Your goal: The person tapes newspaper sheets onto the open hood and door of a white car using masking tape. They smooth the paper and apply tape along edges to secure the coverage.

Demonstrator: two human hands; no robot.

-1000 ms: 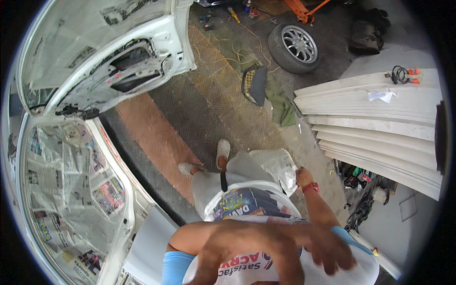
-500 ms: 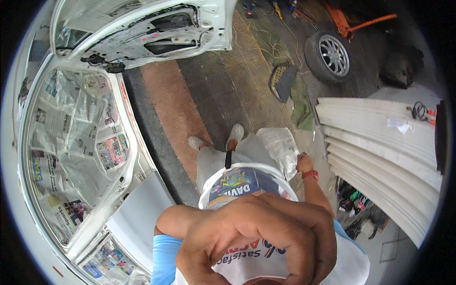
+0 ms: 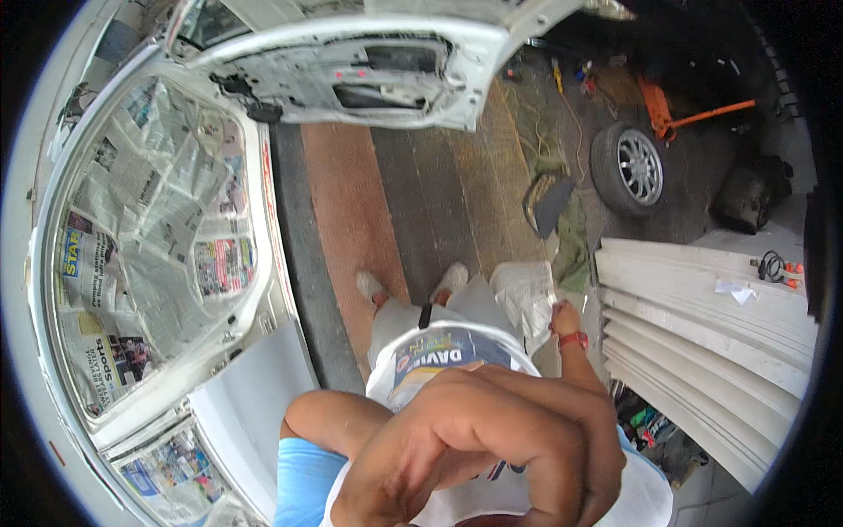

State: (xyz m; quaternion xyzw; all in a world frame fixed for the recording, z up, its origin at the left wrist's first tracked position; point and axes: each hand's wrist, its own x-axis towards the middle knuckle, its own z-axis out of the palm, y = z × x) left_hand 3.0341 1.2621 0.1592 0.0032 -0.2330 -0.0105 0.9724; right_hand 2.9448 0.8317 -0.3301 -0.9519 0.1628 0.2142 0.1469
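I have one head view, looking steeply down my own body at the floor; my left hand sits very near the lens, low in frame.

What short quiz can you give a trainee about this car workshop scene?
1. True or false: newspaper sheets cover part of the white car.
2. What does the right hand hold? A) crumpled newspaper B) a spray gun C) a hammer
3. Fill in the gap: the wristband on the right wrist is ____ in colour.

Key: 1 true; 2 A; 3 red.
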